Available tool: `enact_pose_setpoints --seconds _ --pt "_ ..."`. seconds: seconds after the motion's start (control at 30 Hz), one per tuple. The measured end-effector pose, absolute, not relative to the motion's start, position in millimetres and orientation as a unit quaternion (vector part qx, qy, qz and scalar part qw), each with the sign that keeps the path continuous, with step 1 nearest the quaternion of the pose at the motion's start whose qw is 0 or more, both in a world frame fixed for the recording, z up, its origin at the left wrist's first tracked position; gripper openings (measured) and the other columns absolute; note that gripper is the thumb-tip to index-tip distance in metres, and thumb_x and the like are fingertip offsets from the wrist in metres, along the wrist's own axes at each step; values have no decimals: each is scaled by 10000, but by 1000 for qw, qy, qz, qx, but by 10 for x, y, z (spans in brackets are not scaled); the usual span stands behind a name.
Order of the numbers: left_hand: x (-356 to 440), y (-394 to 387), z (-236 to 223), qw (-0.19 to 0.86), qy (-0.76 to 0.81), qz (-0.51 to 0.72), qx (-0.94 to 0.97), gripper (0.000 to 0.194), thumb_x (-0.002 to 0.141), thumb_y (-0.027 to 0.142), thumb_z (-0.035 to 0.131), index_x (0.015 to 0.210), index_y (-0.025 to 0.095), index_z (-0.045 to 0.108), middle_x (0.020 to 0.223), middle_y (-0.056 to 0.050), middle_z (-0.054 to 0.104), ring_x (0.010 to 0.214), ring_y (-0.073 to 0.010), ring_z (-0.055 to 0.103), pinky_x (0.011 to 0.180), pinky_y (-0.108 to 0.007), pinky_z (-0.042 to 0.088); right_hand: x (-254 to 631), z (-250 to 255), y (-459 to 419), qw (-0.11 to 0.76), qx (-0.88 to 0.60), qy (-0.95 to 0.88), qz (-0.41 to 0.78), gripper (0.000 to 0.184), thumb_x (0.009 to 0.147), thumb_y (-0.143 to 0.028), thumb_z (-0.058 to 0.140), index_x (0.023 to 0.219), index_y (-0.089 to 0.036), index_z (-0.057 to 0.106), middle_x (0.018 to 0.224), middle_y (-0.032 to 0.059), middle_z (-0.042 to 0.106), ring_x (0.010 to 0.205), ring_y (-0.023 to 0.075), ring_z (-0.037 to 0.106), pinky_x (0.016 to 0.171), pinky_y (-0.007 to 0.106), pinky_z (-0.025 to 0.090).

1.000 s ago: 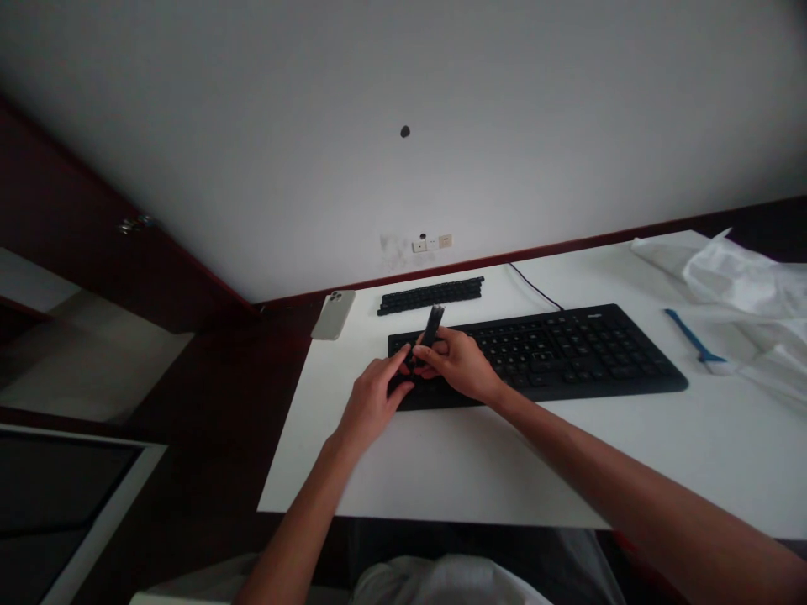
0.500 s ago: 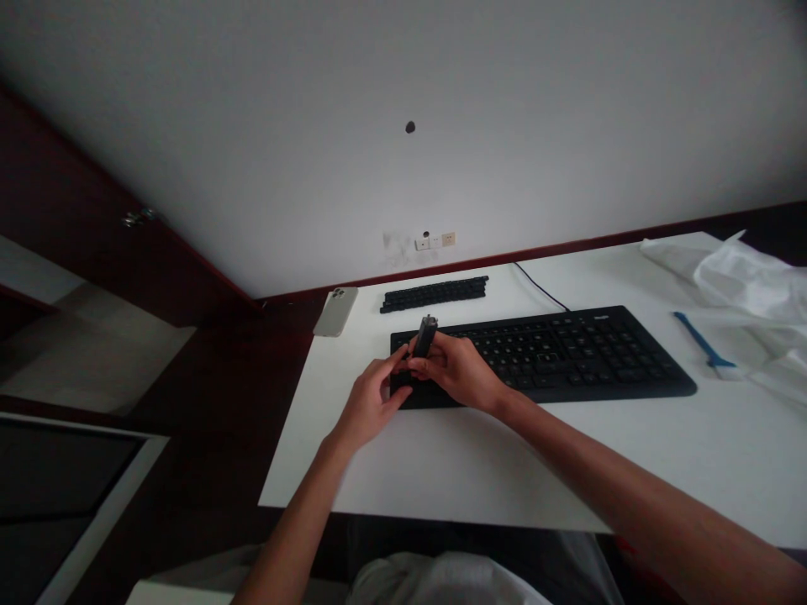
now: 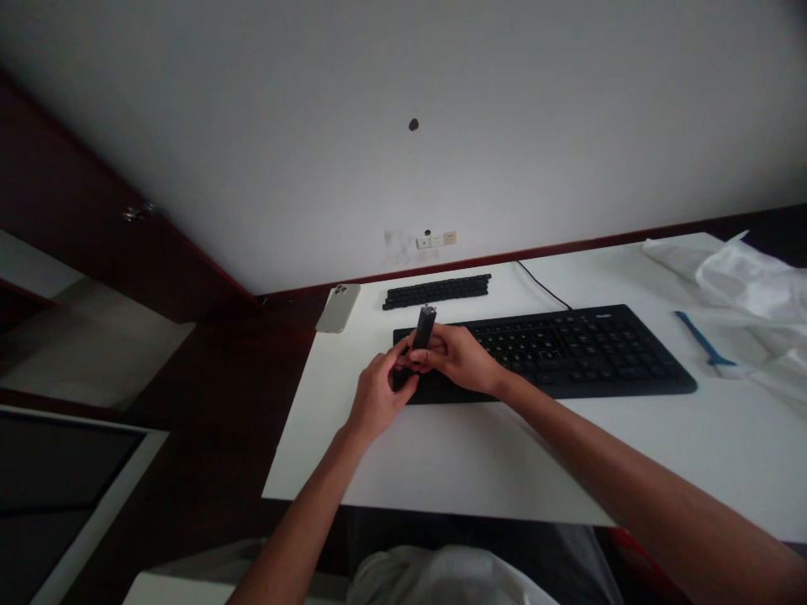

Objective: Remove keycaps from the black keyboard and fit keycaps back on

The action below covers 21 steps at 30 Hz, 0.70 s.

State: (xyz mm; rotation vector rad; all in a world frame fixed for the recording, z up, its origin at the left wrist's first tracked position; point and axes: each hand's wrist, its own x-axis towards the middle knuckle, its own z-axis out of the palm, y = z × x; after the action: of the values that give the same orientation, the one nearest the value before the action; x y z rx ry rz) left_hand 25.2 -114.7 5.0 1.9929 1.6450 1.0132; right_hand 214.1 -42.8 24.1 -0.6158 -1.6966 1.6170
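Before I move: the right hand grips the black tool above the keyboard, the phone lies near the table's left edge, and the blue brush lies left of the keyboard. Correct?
Not quite: the head view shows the blue brush right of the keyboard, not left. The rest stands: right hand gripping the black tool, phone near the left edge.

White table [image 3: 454, 458]: a black keyboard [image 3: 583, 353] is laid centrally, its cable [image 3: 543, 289] led off towards 11 o'clock. Relative to the keyboard, black key rows [image 3: 436, 291] are set out at 11 o'clock, a phone [image 3: 339, 309] is placed at 10, crumpled white plastic [image 3: 741, 276] at 2, a blue brush [image 3: 701, 338] at 3.
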Motion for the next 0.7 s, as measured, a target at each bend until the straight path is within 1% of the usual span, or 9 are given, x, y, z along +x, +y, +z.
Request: enact_pose_setpoints --seconds 0.23,0.37,0.5,0.6,0.7 --pt "250 -1112 40 259 561 383 687 664 867 159 676 1498 255 494 1044 -45 749 965 -191 689 909 -344 548 2056 183 -352 352 -299 -610 644 331 870 -412 759 1076 -167 672 860 60 789 798 234 791 713 364 687" --pt "231 -1102 -1 263 562 385 684 655 873 169 668 1501 240 492 1047 -53 753 966 -190 695 897 -338 555 2043 149 -334 353 -322 -593 648 340 868 -423 764 1060 -160 668 834 68 788 762 236 792 670 352 695" --pt "228 -1105 -7 262 560 387 684 692 871 153 659 1528 231 458 1064 -54 745 958 -177 685 912 -331 549 2047 139 -334 347 -343 -588 645 329 873 -404 760 1068 -155 666 832 75 790 741 229 790 651 333 692" --pt "235 -1115 17 248 564 380 690 706 865 134 649 1534 232 450 1054 -50 730 960 -176 667 927 -334 541 2044 172 -375 349 -348 -614 616 288 898 -388 728 1072 -166 668 855 76 795 731 224 786 657 333 682" --pt "236 -1128 34 228 570 373 696 683 843 110 647 1498 231 496 1048 -48 713 941 -179 655 902 -326 545 2042 246 -471 356 -346 -683 536 219 916 -356 707 1068 -202 669 885 51 797 770 225 784 676 317 652"
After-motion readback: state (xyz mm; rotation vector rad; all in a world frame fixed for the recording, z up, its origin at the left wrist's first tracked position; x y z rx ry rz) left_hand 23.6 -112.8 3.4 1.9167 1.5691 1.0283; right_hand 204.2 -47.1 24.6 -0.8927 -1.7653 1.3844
